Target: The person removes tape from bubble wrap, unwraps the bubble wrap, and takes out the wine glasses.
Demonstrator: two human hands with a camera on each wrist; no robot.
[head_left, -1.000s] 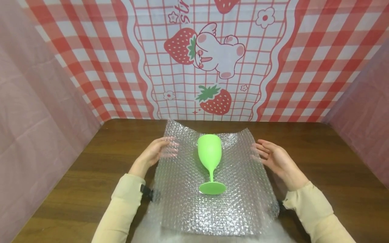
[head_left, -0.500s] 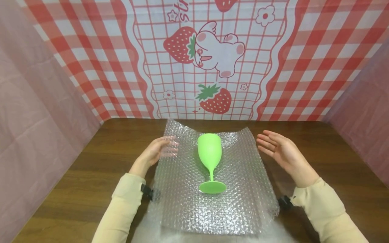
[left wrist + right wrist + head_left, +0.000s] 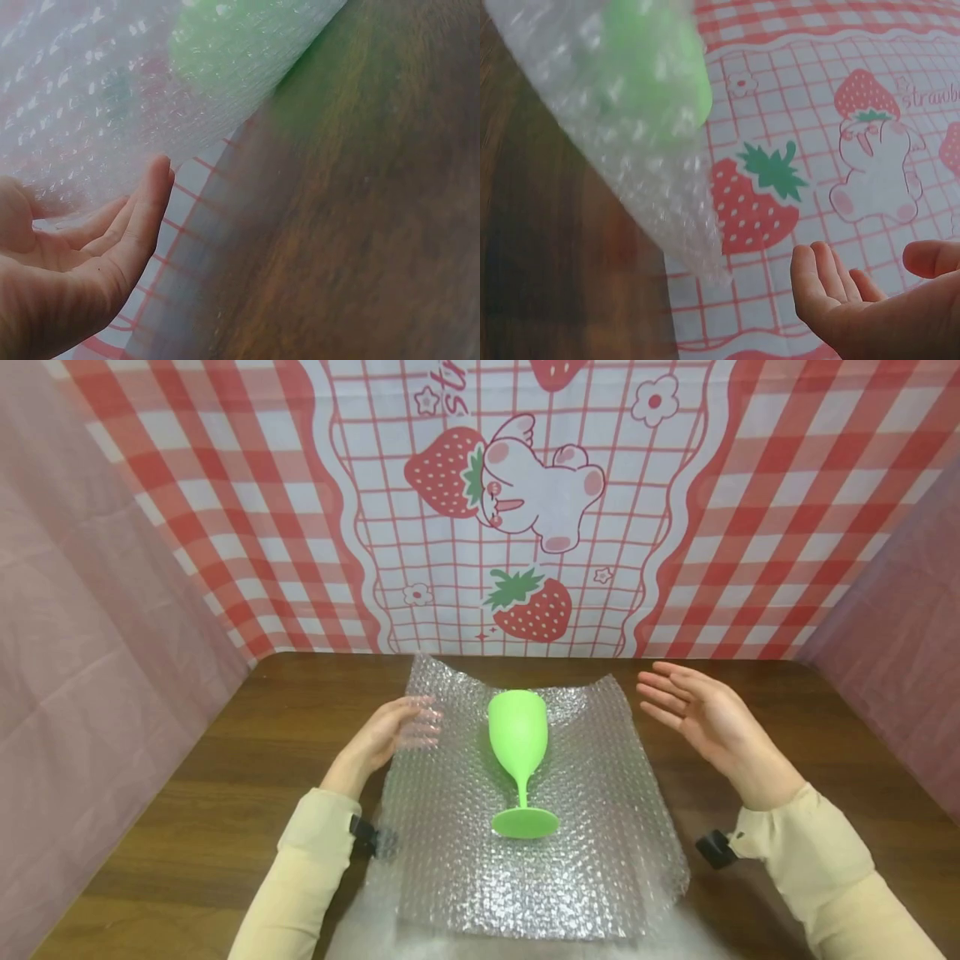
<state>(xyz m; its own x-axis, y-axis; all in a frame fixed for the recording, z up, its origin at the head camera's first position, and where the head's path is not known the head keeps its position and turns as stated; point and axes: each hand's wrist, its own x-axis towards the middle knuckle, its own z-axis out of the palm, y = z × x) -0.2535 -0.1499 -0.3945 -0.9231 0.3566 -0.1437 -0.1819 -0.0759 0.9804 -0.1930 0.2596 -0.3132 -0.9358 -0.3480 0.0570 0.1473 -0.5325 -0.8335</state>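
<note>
A bright green plastic goblet [image 3: 519,735] lies on its side on a sheet of bubble wrap [image 3: 592,827], its bowl toward the far edge and its round foot toward the person. The left hand [image 3: 378,739] is at the sheet's left edge, fingertips beneath the clear film and showing through it. In the left wrist view those fingers [image 3: 142,217] stretch loosely along the underside of the wrap. Off to the right of the sheet, the right hand [image 3: 712,718] is held palm inward, fingers extended and touching nothing. The right wrist view shows a gap between this hand [image 3: 877,315] and the wrap's corner.
A brown wooden table [image 3: 187,793] carries the wrap, whose far corners curl upward. Behind it hangs a red-and-white checked cloth [image 3: 525,527] with strawberries. Pink drapes [image 3: 97,610] stand at both sides. Small black wrist cameras [image 3: 716,849] sit at the cuffs.
The right hand has moved out from the wrap's right edge, going right and a little away from the person. The left hand, goblet and sheet have stayed nearly still.
</note>
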